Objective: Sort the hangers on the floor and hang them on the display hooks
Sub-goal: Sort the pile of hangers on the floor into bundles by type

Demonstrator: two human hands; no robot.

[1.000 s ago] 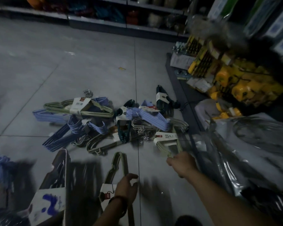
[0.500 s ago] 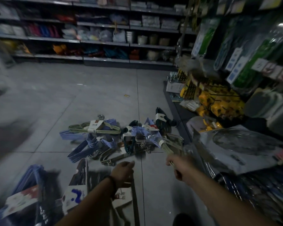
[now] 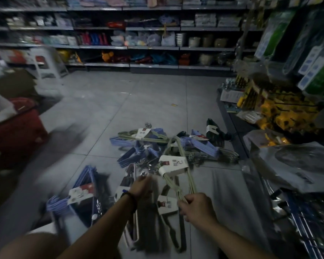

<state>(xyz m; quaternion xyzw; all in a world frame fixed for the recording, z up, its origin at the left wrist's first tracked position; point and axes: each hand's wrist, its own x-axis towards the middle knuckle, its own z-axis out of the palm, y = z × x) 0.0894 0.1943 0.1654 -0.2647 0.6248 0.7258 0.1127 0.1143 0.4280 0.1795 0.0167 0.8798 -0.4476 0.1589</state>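
A heap of bundled hangers [image 3: 153, 146], blue, beige and dark green with white paper bands, lies on the grey tiled floor. My right hand [image 3: 194, 207] grips one corner of a beige hanger bundle [image 3: 176, 165], which is lifted above the heap. My left hand [image 3: 142, 186] holds the metal hooks of another bundle; this part is blurred. More bundles lie near my arms: a blue one [image 3: 77, 195] to the left and a beige one [image 3: 166, 206] below my hands.
Display racks with yellow goods [image 3: 281, 113] and hanging packets [image 3: 310, 58] stand at the right. Plastic-wrapped goods [image 3: 297, 165] lie on the floor at the right. Stocked shelves [image 3: 138, 45] line the far wall. A red case [image 3: 15, 131] and a white stool [image 3: 47, 62] are at the left.
The camera has tilted up, showing the shelves. My right hand has lifted the beige bundle off the heap. My left hand has risen from the floor and now holds metal hooks.
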